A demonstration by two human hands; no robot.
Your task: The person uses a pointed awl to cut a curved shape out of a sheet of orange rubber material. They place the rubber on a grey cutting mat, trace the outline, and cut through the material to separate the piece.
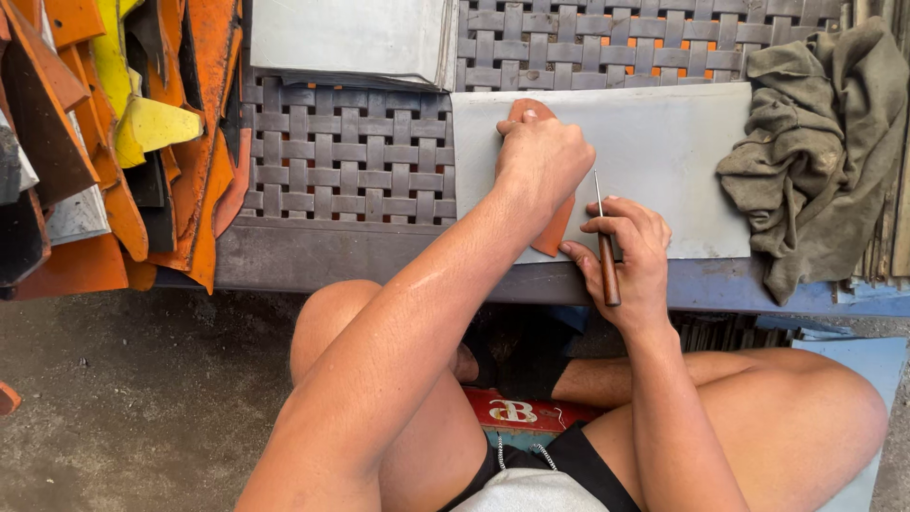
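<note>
L hand (543, 156) flat, fingers pressed down on brown leather piece (557, 228), pinning it to grey board (664, 161) on worktop (313, 256). R hand (630, 251) just beside, pinching wooden-handled awl (607, 256), thin tip up by leather edge. Crumpled rag (820, 142) right of R hand; orange leather scraps (142, 142) well left of L.

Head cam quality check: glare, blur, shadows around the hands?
Head view: even daylight, no harsh glare on the grey sheet; left hand and right hand sharp, awl thin but legible; soft shadow under the bench; slight wide-angle stretch at the edges.
</note>
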